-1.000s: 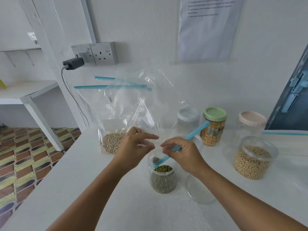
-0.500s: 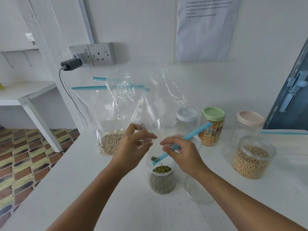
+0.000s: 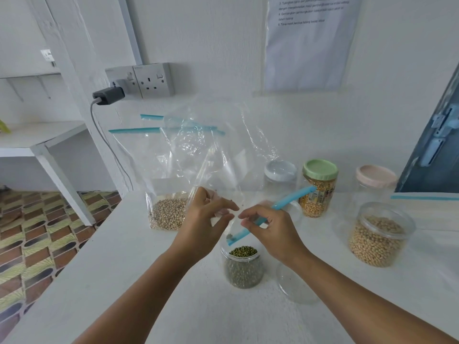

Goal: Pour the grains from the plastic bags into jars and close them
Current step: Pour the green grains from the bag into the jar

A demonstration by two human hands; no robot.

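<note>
A clear zip bag (image 3: 223, 145) with a blue zip strip (image 3: 285, 203) hangs mouth-down over an open jar of green mung beans (image 3: 243, 268). My right hand (image 3: 270, 229) pinches the blue strip at the bag's mouth. My left hand (image 3: 206, 219) pinches the clear plastic beside it, just above the jar. The held bag looks nearly empty, with a few beans at its mouth. A clear round lid (image 3: 295, 284) lies on the table right of the jar, partly under my right forearm.
A second zip bag with beige grains (image 3: 169, 212) stands behind my left hand. At the right stand an open jar of beige beans (image 3: 380, 234), a green-lidded corn jar (image 3: 318, 189), a white-lidded jar (image 3: 280, 175) and a pink-lidded jar (image 3: 375, 180). The white table's (image 3: 124, 281) edge runs along the left.
Both hands stay over the mung bean jar with the bag; the held bag's upper part has shifted and crinkled slightly. Otherwise little has moved.
</note>
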